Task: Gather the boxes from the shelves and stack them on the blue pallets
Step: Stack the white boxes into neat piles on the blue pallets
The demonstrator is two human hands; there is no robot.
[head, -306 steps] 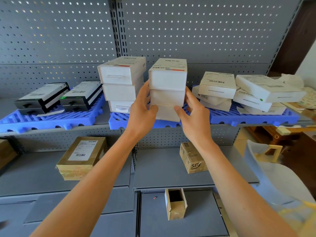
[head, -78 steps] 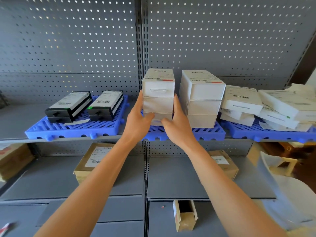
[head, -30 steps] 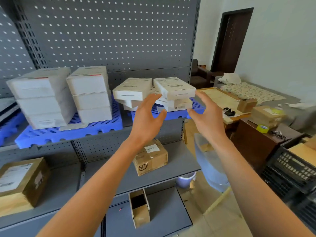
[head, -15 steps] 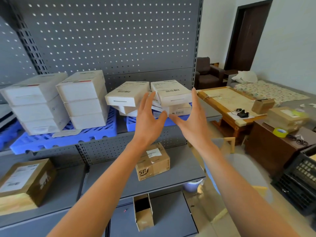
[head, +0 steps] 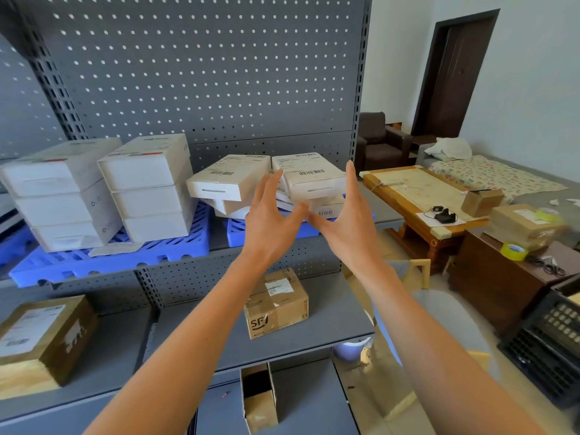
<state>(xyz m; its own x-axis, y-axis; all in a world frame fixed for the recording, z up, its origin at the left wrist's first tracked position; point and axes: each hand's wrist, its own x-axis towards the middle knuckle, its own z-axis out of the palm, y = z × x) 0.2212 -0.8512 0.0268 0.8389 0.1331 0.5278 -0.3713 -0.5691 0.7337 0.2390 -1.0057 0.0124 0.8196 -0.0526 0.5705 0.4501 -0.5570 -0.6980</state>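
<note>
Flat white boxes lie in a loose pile on the right blue pallet point(head: 238, 229) on the upper shelf. The topmost right box point(head: 309, 180) sits skewed over the others, beside a second flat box point(head: 227, 178). My left hand point(head: 271, 221) and my right hand point(head: 340, 221) are raised in front of that pile, fingers straight and spread on either side of the top right box, thumbs nearly meeting below it. Neither hand holds anything. Two neat stacks of white boxes point(head: 147, 186) stand on the middle blue pallet point(head: 103, 262).
A brown SF carton point(head: 276, 306) and a larger brown carton point(head: 37, 337) sit on the lower grey shelf. An open narrow carton point(head: 259, 397) stands below. To the right are a wooden table point(head: 417, 196), a dark cabinet with tape rolls, and a black crate point(head: 552, 350).
I have let go of the white stacks, turned right to the flat-box pile, and brought both open hands closer together around the top right box.
</note>
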